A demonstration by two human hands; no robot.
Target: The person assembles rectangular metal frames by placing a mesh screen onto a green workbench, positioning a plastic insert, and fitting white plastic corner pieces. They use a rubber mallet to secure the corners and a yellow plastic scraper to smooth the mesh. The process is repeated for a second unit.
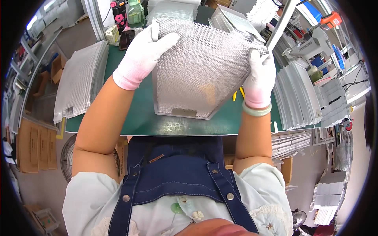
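Note:
A silver mesh filter panel [193,74] with a thin metal frame is held up, tilted, over the green worktop [177,128]. Gripping its far left corner is my left hand [151,45], in a white glove with a pink cuff, its thumb on the mesh. At the far right corner my right hand [260,74], gloved the same way, is closed on the frame. The panel's near edge hangs low over the worktop and carries a small rectangular plate. Yellow-handled pliers [238,94] lie partly hidden beside the panel, near my right wrist.
On the left stands a stack of mesh panels [80,78]; another stack of panels [296,94] is on the right. More sheets [173,11] are piled at the back. A green bottle [136,15] stands behind my left hand. A metal post [281,25] rises at the back right.

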